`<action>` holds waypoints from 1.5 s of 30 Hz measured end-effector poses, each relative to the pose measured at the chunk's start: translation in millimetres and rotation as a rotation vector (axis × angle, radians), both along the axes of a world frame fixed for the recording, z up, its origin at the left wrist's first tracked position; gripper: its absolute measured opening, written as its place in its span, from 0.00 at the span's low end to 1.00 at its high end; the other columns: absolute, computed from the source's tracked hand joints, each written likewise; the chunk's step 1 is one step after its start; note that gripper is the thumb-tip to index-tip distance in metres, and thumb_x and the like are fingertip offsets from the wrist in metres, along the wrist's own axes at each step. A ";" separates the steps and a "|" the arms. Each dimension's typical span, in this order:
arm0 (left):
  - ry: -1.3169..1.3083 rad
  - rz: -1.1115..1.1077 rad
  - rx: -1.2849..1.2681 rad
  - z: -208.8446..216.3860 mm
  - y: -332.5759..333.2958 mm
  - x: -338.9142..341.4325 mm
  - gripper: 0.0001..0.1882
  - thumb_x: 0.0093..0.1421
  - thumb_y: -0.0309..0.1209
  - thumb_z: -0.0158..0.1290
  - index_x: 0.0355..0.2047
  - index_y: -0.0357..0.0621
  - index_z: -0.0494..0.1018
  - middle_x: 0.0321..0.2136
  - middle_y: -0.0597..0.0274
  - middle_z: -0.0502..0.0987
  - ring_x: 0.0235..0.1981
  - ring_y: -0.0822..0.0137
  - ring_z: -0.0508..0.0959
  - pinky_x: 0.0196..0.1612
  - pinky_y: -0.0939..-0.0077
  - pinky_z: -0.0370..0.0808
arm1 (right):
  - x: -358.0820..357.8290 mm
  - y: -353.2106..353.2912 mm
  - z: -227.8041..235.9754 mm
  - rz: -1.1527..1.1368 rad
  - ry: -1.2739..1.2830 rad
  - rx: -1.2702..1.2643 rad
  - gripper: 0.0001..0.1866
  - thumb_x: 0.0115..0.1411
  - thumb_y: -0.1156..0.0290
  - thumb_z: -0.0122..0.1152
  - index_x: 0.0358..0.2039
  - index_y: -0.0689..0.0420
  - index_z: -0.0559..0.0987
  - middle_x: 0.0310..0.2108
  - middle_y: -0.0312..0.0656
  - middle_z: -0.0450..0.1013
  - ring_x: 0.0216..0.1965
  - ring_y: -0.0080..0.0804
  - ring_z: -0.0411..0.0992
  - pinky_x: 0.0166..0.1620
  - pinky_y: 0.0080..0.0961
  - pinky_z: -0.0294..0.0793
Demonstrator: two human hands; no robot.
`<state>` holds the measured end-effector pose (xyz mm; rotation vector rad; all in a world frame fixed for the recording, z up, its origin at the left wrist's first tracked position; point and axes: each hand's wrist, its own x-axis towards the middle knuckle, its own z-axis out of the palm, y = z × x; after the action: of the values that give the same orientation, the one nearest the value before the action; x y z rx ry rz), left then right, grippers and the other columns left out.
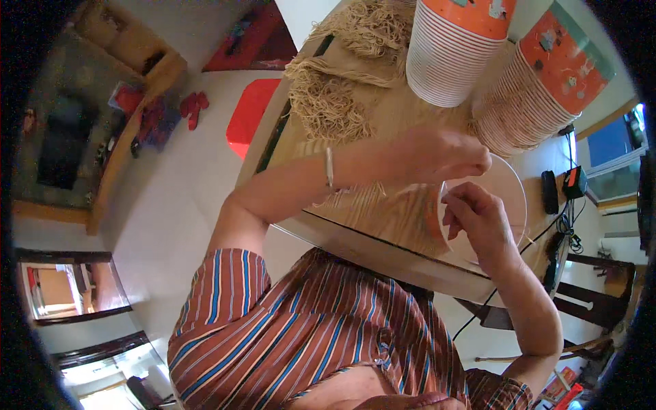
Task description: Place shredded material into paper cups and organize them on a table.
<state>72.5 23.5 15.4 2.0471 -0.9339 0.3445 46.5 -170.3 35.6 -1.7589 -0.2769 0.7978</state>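
Observation:
My left hand (pixel 456 157) reaches across the table with its fingers curled in, over the far edge of a round, wide-mouthed container (pixel 516 195). Orange shows on the container's left side. Lower down, my right hand (pixel 478 217) is at the container's mouth, thumb and fingers drawn together. Anything between the fingers of either hand is too small or hidden to make out. Beyond my hands, a stack of white paper tubs (pixel 447 65) with an orange end stands beside a second, leaning tub stack (pixel 529 102) with tan strands about its rims.
Heaps of tan cord (pixel 328 102) cover the left part of the wooden table (pixel 383 222). A red stool (pixel 249 116) stands beyond the left edge. Black cables (pixel 566 222) and a small black-and-orange box (pixel 575 182) are to the right.

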 end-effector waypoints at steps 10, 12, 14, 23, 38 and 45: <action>0.323 -0.260 -0.089 0.2 -2.3 19.0 0.09 0.61 0.35 0.50 0.34 0.43 0.73 0.27 0.64 0.76 0.30 0.73 0.76 0.35 0.75 0.72 | -18.5 5.1 -1.3 0.044 -1.129 -0.302 0.15 0.57 0.78 0.52 0.47 0.56 0.70 0.31 0.51 0.72 0.30 0.48 0.73 0.33 0.39 0.74; 0.324 -0.278 -0.136 -0.6 -2.6 22.2 0.08 0.60 0.34 0.52 0.33 0.43 0.73 0.24 0.65 0.77 0.27 0.75 0.77 0.33 0.76 0.73 | -19.9 1.2 -0.8 0.120 -1.251 -0.459 0.21 0.54 0.78 0.54 0.50 0.58 0.68 0.30 0.48 0.72 0.30 0.45 0.73 0.33 0.38 0.74; 0.195 -0.265 -0.066 1.3 -1.0 24.0 0.09 0.59 0.35 0.53 0.33 0.43 0.74 0.25 0.66 0.77 0.27 0.75 0.76 0.33 0.76 0.72 | -25.0 2.8 8.9 0.203 -1.257 -0.611 0.25 0.54 0.79 0.53 0.54 0.57 0.67 0.33 0.47 0.71 0.33 0.45 0.73 0.36 0.38 0.74; 0.182 -0.361 -0.007 2.8 -1.6 35.0 0.10 0.55 0.37 0.55 0.34 0.47 0.78 0.27 0.64 0.79 0.27 0.68 0.76 0.33 0.72 0.73 | -20.6 15.0 10.5 0.388 -1.537 -0.865 0.23 0.48 0.78 0.55 0.48 0.62 0.69 0.35 0.45 0.70 0.37 0.40 0.73 0.33 0.33 0.76; 0.153 -0.231 -0.167 -16.3 -1.9 26.5 0.11 0.58 0.34 0.53 0.39 0.45 0.75 0.32 0.61 0.78 0.33 0.63 0.77 0.38 0.69 0.73 | 21.2 2.7 -0.6 0.268 -0.811 -0.437 0.12 0.58 0.64 0.55 0.24 0.60 0.74 0.18 0.43 0.73 0.18 0.36 0.72 0.21 0.31 0.71; -0.283 0.044 -0.216 -25.9 9.2 -27.4 0.08 0.60 0.29 0.53 0.39 0.44 0.73 0.34 0.60 0.74 0.38 0.61 0.75 0.41 0.68 0.74 | 20.2 -7.1 10.2 -0.109 0.360 0.053 0.11 0.61 0.64 0.54 0.25 0.54 0.72 0.14 0.27 0.57 0.10 0.14 0.51 0.12 0.15 0.48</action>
<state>45.0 32.7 -10.5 1.8512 -0.9734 0.7425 66.7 -177.3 45.8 -1.5333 0.0377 0.9985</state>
